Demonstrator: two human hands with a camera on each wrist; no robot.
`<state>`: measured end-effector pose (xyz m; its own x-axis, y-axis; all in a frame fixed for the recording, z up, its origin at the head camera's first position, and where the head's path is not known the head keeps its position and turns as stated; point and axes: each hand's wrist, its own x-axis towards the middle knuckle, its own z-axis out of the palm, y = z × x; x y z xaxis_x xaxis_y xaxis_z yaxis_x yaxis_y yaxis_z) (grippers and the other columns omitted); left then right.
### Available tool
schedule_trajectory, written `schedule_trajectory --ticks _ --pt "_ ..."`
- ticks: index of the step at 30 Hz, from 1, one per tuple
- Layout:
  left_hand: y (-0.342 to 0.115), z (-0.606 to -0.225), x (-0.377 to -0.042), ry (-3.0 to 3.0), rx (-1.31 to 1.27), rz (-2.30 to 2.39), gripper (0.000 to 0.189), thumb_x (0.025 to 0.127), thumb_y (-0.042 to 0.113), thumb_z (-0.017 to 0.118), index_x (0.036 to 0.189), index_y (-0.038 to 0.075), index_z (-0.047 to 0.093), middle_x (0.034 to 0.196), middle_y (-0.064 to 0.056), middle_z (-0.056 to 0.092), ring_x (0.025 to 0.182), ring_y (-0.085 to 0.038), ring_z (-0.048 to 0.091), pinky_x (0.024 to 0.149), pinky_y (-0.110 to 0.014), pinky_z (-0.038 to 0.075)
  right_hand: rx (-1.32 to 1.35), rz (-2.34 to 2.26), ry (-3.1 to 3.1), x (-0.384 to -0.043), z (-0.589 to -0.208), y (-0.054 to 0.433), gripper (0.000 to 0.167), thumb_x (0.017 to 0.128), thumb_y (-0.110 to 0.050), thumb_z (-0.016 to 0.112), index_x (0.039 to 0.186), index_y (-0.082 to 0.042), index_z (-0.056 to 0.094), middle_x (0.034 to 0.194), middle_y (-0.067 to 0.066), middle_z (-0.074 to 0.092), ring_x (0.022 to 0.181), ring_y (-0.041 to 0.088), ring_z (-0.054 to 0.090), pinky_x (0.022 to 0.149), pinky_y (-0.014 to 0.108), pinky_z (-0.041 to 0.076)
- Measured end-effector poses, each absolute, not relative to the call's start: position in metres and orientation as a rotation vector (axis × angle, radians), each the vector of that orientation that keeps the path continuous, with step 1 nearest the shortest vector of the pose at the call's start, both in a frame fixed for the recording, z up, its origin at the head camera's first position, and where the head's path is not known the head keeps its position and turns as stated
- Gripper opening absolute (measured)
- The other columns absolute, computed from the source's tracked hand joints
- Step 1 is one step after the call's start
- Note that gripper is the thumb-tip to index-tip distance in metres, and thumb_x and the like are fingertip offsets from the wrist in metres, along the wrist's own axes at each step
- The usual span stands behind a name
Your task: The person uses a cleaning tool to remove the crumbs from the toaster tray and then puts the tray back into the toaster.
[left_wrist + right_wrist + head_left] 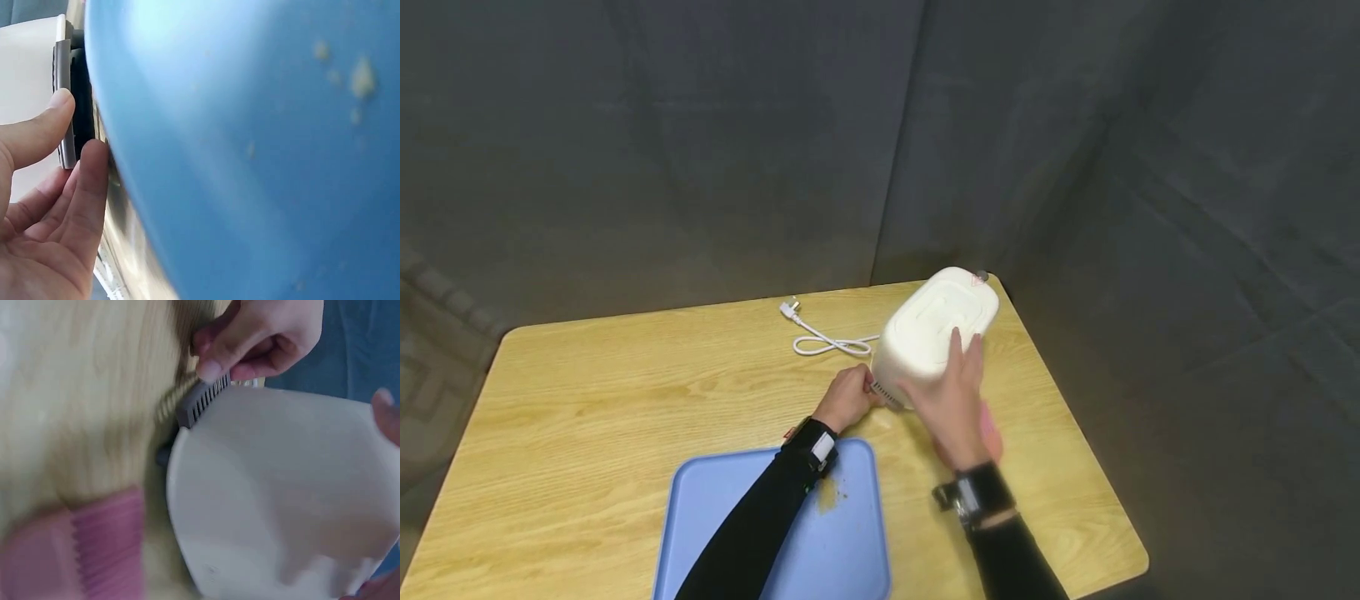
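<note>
A white corded appliance with rounded corners stands tilted at the table's back right. Along its lower edge runs a grey slotted strip. My left hand pinches that strip; in the left wrist view the thumb presses on its face, other fingers below. Over the near side of the appliance is my right hand, blurred, fingers extended and spread against the shell. In the right wrist view its thumb and fingertips show only at the right edge. A pink brush lies on the table beneath that hand.
A white power cord with a plug lies loosely looped left of the appliance. In front is a blue tray with brown crumbs on it, partly under the left forearm. Dark cloth hangs behind the wooden table.
</note>
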<state>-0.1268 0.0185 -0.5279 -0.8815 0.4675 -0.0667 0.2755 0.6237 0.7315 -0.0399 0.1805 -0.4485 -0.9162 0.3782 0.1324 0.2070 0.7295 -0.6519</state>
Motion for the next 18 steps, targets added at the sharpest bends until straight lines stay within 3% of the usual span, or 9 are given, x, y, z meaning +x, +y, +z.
schedule_trajectory --ticks 3,5,8,11,15,18 --pt "0.018 -0.526 -0.128 2.616 0.642 1.07 0.034 0.081 0.017 0.089 0.098 0.003 0.063 0.09 -0.008 0.064 0.084 -0.024 0.061 0.077 -0.039 0.052 -0.488 1.104 -2.565 -0.034 -0.459 0.181 0.133 0.074 -0.029 0.095 0.168 -0.026 0.0 0.174 0.015 -0.004 0.156 0.045 0.023 0.115 0.064 0.037" --pt "0.016 -0.524 -0.13 2.636 0.662 1.043 0.043 0.08 0.017 0.09 0.11 0.001 0.064 0.106 -0.013 0.067 0.099 -0.029 0.066 0.089 -0.044 0.054 -0.475 1.265 -2.476 -0.032 -0.467 0.181 0.138 0.071 -0.017 0.096 0.167 -0.032 -0.002 0.175 0.006 0.005 0.152 0.041 0.033 0.115 0.064 0.038" --pt "0.014 -0.523 -0.134 2.634 0.669 1.025 0.072 0.077 0.015 0.091 0.137 -0.003 0.055 0.133 -0.022 0.061 0.125 -0.038 0.06 0.108 -0.049 0.049 -0.382 1.631 -2.277 -0.034 -0.477 0.178 0.142 0.066 -0.001 0.094 0.165 -0.041 0.002 0.17 -0.006 0.025 0.146 0.031 0.044 0.113 0.061 0.041" --pt "0.012 -0.524 -0.138 2.596 0.684 1.047 0.102 0.073 0.012 0.093 0.157 0.002 0.036 0.151 -0.025 0.05 0.141 -0.043 0.049 0.117 -0.053 0.041 -0.36 1.775 -2.21 -0.036 -0.49 0.175 0.149 0.059 0.01 0.093 0.163 -0.047 0.002 0.161 -0.012 0.039 0.141 0.023 0.051 0.11 0.054 0.047" --pt "0.01 -0.529 -0.144 2.519 0.76 1.144 0.123 0.066 0.006 0.096 0.164 0.017 0.024 0.159 -0.018 0.045 0.146 -0.04 0.043 0.12 -0.054 0.036 -0.498 1.601 -2.364 -0.038 -0.516 0.172 0.162 0.051 0.013 0.093 0.16 -0.053 -0.008 0.164 -0.012 0.034 0.144 0.022 0.047 0.109 0.048 0.049" --pt "0.009 -0.533 -0.146 2.45 0.817 1.226 0.131 0.062 0.002 0.097 0.165 0.026 0.021 0.162 -0.013 0.043 0.149 -0.035 0.042 0.122 -0.052 0.033 -0.592 1.47 -2.449 -0.037 -0.528 0.169 0.162 0.052 0.005 0.097 0.161 -0.05 -0.011 0.17 -0.006 0.025 0.152 0.025 0.037 0.117 0.05 0.04"
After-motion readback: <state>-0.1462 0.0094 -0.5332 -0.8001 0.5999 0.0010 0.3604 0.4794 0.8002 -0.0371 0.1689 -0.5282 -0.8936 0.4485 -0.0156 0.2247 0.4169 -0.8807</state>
